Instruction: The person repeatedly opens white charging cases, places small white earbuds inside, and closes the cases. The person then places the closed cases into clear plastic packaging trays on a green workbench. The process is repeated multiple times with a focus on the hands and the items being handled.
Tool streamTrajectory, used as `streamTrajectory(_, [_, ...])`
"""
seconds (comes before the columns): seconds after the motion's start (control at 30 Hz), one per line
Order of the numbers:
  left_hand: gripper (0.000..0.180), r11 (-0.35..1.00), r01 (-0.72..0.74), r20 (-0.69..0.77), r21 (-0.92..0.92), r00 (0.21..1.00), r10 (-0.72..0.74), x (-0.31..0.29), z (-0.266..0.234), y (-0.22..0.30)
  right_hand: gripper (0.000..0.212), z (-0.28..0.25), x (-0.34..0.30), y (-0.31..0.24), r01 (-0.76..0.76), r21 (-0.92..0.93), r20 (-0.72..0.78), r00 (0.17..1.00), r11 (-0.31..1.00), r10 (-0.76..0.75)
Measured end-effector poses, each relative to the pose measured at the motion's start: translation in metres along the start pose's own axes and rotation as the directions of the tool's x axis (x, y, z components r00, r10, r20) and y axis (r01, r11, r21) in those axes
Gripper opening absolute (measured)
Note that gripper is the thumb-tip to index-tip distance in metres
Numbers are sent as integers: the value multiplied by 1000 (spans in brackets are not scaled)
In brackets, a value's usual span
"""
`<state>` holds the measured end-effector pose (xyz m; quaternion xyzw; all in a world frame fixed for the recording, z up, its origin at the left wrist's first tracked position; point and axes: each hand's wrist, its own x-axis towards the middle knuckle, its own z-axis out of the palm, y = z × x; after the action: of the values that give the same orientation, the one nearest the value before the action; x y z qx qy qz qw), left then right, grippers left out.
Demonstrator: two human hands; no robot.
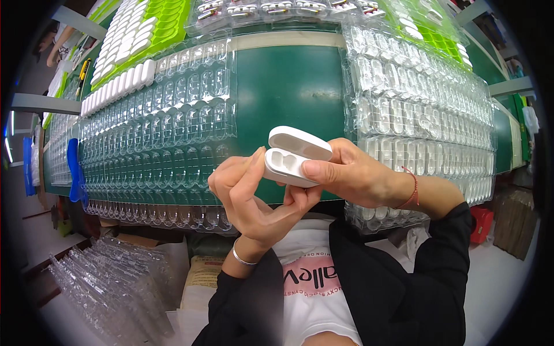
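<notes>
A white earbud charging case (pixel 291 176) is held up over the near part of the green table, its lid (pixel 300 142) flipped up and two rounded wells showing inside. My right hand (pixel 360 177) grips the right end, with the thumb on the front rim by the wells and fingers behind the lid. At the left end, my left hand (pixel 248 187) has its thumb and forefinger pressed against the case, with other fingers curled below. The underside of the case is hidden by my fingers.
Clear moulded trays (pixel 156 132) cover the left of the table, with white cases (pixel 118 86) in their far row. More clear trays (pixel 424 121) lie right. Lime-green trays (pixel 167 17) sit farther back. A blue strip (pixel 74 170) hangs at the left edge; stacked trays (pixel 115 294) stand lower left.
</notes>
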<state>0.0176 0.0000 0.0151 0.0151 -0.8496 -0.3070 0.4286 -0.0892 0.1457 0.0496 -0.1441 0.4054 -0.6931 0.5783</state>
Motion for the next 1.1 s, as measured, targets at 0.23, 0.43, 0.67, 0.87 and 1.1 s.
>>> streamTrajectory(0.23, [74, 931, 233, 237, -279, 957, -168, 10, -13, -3, 30, -6, 2, -19, -74, -341, -123, 992, 937, 34])
streamTrajectory(0.43, [38, 828, 495, 536, -264, 789, -300, 13, -34, -15, 26, -9, 1, -6, 165, -765, 7, 969, 623, -248])
streamTrajectory(0.67, [38, 875, 462, 732, -143, 645, -220, 20, -46, -20, 24, -5, -2, 3, 286, -924, 185, 915, 253, -359])
streamTrajectory(0.87, [35, 875, 456, 786, -162, 596, -165, 27, -52, -26, 20, -4, 2, 8, 309, -912, 220, 923, 270, -314])
streamTrajectory(1.1, [27, 819, 534, 694, -208, 670, -261, 25, -24, -43, 26, -12, 26, 21, 317, -927, 146, 799, 202, -584])
